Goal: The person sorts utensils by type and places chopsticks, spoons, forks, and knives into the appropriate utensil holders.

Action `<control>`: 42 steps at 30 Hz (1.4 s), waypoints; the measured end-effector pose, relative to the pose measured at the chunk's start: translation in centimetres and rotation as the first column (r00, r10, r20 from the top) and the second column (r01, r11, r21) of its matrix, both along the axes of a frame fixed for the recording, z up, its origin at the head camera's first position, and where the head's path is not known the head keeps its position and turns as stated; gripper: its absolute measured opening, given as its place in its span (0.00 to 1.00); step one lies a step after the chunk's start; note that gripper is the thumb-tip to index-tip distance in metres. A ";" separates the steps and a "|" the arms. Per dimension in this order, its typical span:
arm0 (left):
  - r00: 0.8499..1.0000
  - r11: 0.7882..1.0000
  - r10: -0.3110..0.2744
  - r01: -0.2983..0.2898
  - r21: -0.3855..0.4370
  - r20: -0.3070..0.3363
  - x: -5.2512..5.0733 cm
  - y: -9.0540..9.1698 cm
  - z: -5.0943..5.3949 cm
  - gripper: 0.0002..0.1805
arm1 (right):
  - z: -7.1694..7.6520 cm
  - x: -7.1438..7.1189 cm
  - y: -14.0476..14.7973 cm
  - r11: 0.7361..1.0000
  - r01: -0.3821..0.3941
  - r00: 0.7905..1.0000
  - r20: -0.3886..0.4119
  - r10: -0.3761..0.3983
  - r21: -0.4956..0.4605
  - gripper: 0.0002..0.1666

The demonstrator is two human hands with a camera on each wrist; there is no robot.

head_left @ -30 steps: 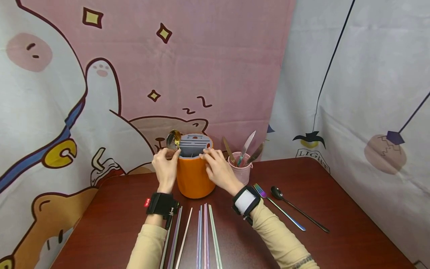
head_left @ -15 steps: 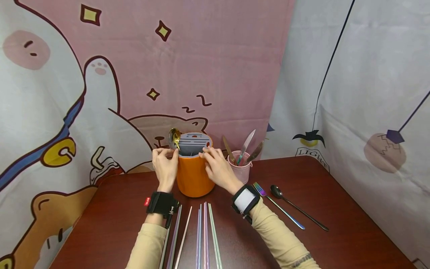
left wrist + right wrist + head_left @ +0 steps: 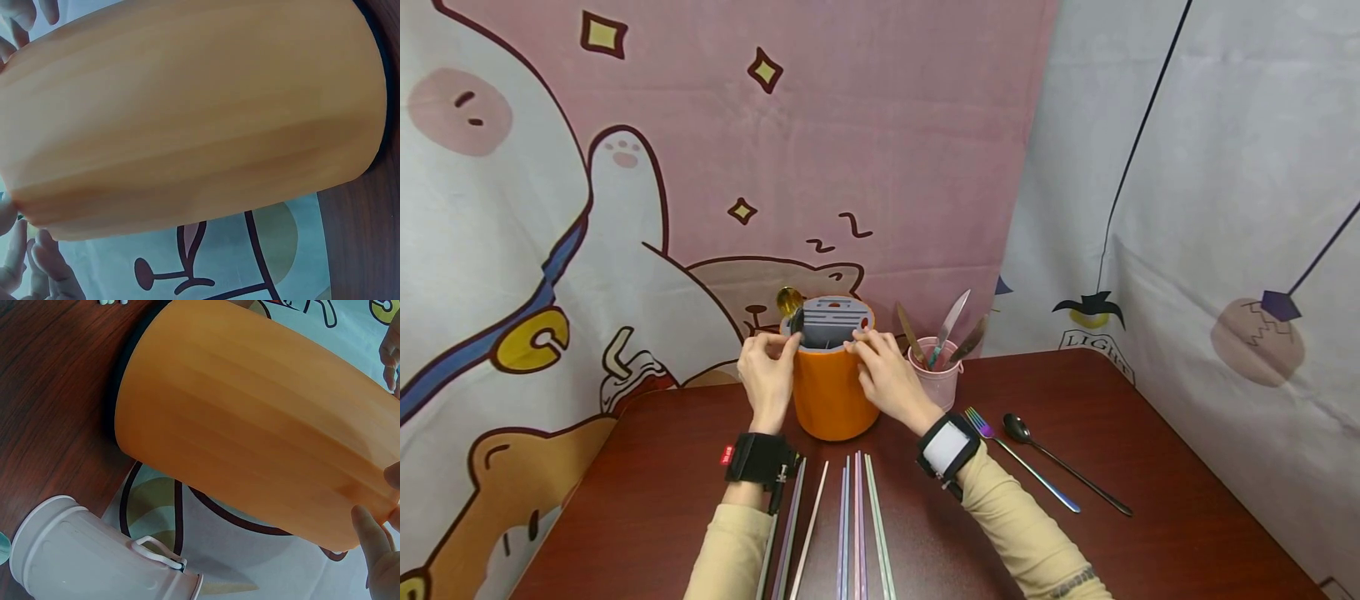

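Note:
An orange utensil holder [image 3: 835,400] with a grey slotted top [image 3: 837,315] stands upright at the back of the table. At its left rim, my left hand [image 3: 767,375] pinches a dark-looking spoon [image 3: 797,321] between thumb and fingertips; its handle is hidden. A gold spoon [image 3: 788,300] stands up just behind it. My right hand [image 3: 887,375] grips the holder's right front rim, with fingers bent over the edge. In the right wrist view, a finger [image 3: 372,537] lies against the orange wall. The left wrist view shows mostly the holder's side [image 3: 200,125].
To the right stands a pink bucket [image 3: 937,390] with several knives [image 3: 953,317]. A rainbow fork [image 3: 1030,467] and a dark long-handled spoon [image 3: 1067,465] lie on the brown table [image 3: 1180,467]. Several chopsticks [image 3: 861,525] lie in front, between the forearms. A printed cloth [image 3: 880,150] hangs behind.
The spoon at my left fingertips has turned from showing its broad bowl to a narrow dark edge and sits lower. The gold spoon behind it now shows more. My right hand has stayed put.

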State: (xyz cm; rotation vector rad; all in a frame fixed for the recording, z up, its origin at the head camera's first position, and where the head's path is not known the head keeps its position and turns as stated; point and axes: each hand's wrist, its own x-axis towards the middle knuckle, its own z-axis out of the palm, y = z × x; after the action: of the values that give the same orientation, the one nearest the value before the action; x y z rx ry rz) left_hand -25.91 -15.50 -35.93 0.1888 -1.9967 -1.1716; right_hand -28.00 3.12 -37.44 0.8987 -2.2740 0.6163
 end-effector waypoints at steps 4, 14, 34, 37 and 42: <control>1.000 1.000 -0.020 0.020 -0.012 -0.002 0.4 -0.3 -0.2 0.14 | 0.0 0.1 0.0 1.000 0.002 1.000 0.000 -0.002 0.002 0.17; 0.986 0.978 -0.164 0.166 -0.125 0.023 1.9 -0.6 -1.2 0.11 | 0.1 0.2 0.0 1.000 0.016 1.000 0.009 -0.016 0.006 0.17; 0.871 0.890 -0.375 0.434 -0.139 0.318 8.0 2.5 -3.5 0.17 | 5.4 1.7 5.3 0.980 -0.177 0.953 0.235 0.193 -0.090 0.11; 0.872 0.898 -0.363 0.422 -0.128 0.327 8.2 2.6 -3.6 0.17 | 5.5 2.7 6.8 0.994 -0.094 0.964 0.244 0.103 -0.047 0.08; 0.863 0.908 -0.357 0.410 -0.083 0.358 8.4 2.9 -3.7 0.16 | 4.1 4.6 9.1 0.997 0.055 0.950 0.305 -0.068 0.053 0.06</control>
State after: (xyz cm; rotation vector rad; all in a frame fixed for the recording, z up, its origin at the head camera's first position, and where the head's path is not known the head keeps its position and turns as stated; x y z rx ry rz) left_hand -17.53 -12.56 -39.65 -0.1080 -2.5032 -1.2840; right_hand -23.39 12.21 -33.37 0.7931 -2.5913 0.7229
